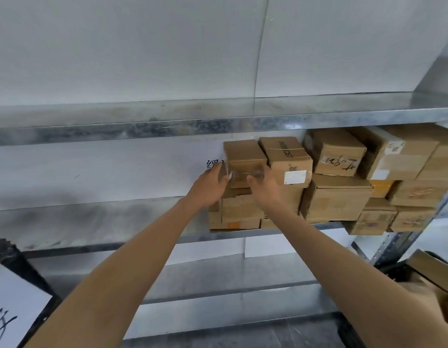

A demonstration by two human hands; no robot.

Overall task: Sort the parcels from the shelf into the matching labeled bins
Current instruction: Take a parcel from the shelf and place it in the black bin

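Now reaching for the top-left parcel.
The metal shelf (pixel 105 219) carries a crowded stack of cardboard parcels (pixel 335 197) at its right end. The small parcel (pixel 244 159) sits topmost at the stack's left corner, so it can probably be lifted without disturbing the others. The left hand (pixel 210 183) and right hand (pixel 264 185) flank its sides (blur hides whether the fingers have closed).

I count two hands in view, the left hand (pixel 209 183) and the right hand (pixel 264 183), with one parcel (pixel 244 156) gripped between them. Other parcels (pixel 335 197) on the shelf (pixel 92 222): at least twelve, packed too tightly for an exact tally. Three shelf boards show. Two handwritten paper signs: a wall sign (pixel 214 164) and a lower-left sign (pixel 12 310).
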